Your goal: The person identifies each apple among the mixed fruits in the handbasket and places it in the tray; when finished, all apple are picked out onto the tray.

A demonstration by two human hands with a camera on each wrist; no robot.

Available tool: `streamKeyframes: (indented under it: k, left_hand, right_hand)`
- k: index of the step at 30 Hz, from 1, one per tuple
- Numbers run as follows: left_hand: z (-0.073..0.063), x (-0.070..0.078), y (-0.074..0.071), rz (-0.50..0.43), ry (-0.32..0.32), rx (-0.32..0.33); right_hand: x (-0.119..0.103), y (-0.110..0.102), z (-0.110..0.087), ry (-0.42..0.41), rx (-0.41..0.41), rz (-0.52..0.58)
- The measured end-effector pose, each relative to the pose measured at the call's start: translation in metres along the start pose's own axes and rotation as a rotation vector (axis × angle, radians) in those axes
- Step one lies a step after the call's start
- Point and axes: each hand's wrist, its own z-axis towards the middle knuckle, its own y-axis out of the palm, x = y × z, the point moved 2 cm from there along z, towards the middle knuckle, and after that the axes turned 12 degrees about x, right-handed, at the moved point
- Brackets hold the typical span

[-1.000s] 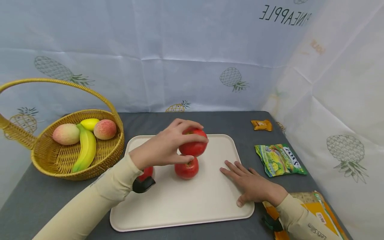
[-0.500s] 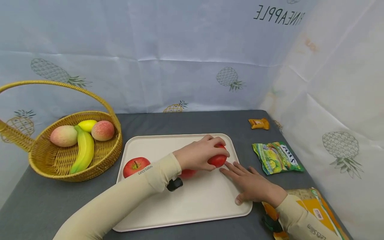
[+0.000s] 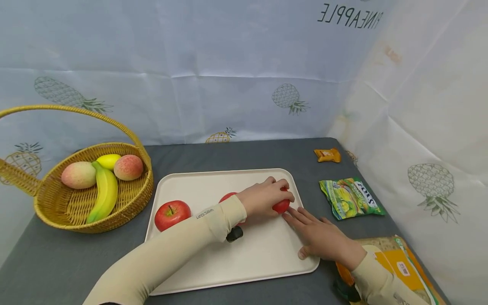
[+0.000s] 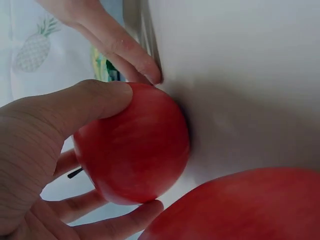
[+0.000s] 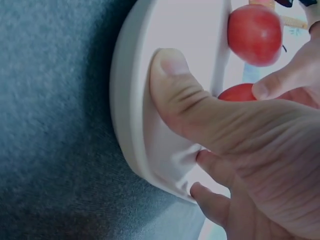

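My left hand [image 3: 264, 199] grips a red apple [image 3: 281, 206] at the right side of a cream tray [image 3: 267, 258]. In the left wrist view, thumb and fingers curl round this apple [image 4: 135, 145], its stem toward the palm; it appears to rest on the tray. A second apple [image 3: 227, 196] lies mid-tray, mostly hidden under the left wrist. Another apple [image 3: 172, 215] sits near the tray's left edge. My right hand [image 3: 320, 237] lies spread over the tray's right rim, fingertips close to the gripped apple. In the right wrist view its thumb [image 5: 175, 75] rests on the tray.
A wicker basket [image 3: 133, 207] at left holds a banana [image 3: 104, 190], two peaches [image 3: 128, 167] and a yellow fruit [image 3: 108, 161]. Right of the tray lie an orange-wrapped snack [image 3: 328, 155], a green packet [image 3: 350, 198] and an orange-and-yellow package [image 3: 400, 258]. Printed cloth hangs behind.
My left hand has carried the apple from above the middle apple rightward and down to the tray's right side. The right hand has stayed on the rim. The view has shifted slightly.
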Motion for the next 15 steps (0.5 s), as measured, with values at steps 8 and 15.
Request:
streamKeyframes:
  k: [8, 15]
  left_hand:
    - [-0.005, 0.003, 0.0, 0.057, 0.012, -0.009]
    - [-0.013, 0.011, -0.001, 0.088, -0.024, -0.065]
  right_hand:
    - [-0.006, -0.003, -0.003, -0.03, 0.034, -0.059]
    - [-0.003, -0.005, -0.004, -0.031, 0.03, -0.07]
